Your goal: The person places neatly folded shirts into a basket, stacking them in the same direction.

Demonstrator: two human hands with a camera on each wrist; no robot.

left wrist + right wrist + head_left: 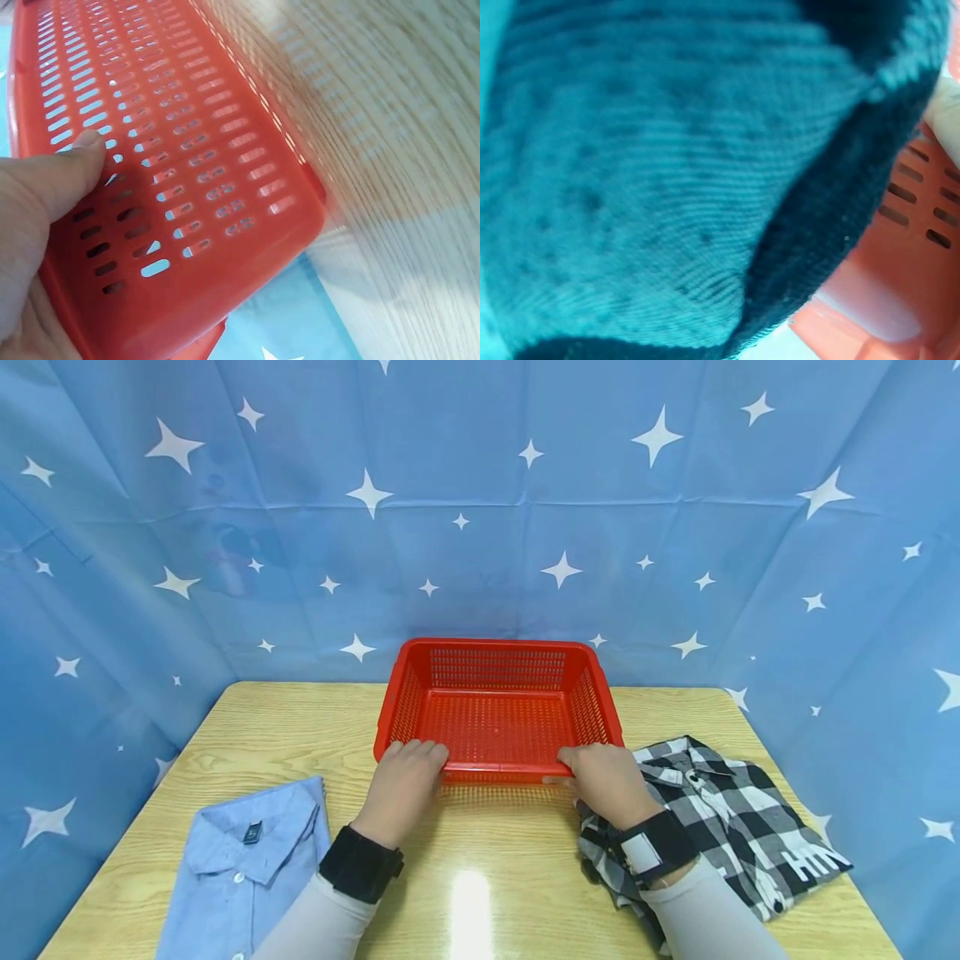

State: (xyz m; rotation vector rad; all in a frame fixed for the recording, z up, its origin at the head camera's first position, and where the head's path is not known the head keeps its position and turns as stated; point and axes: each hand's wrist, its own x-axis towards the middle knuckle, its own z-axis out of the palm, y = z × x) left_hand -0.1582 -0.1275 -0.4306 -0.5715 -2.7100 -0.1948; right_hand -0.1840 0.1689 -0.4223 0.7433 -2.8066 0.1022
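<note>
Both hands grip the near rim of a red plastic basket (495, 727), which has slotted sides and nothing inside. My left hand (405, 789) holds the rim close to the left corner, fingers over the edge; in the left wrist view its thumb (79, 161) lies against the outside of the slotted wall (202, 150). Near the right corner my right hand (606, 781) grips the same rim. Dark ribbed cloth (667, 187) fills much of the right wrist view and hides most of that hand, with part of the basket (900, 247) beyond.
A light blue collared shirt (243, 864) lies at the left of the wooden table (307, 727). On the right, a black-and-white checked shirt (720, 810) spreads beneath the right forearm, close to the basket. A blue curtain (480, 460) with white stars hangs behind the table.
</note>
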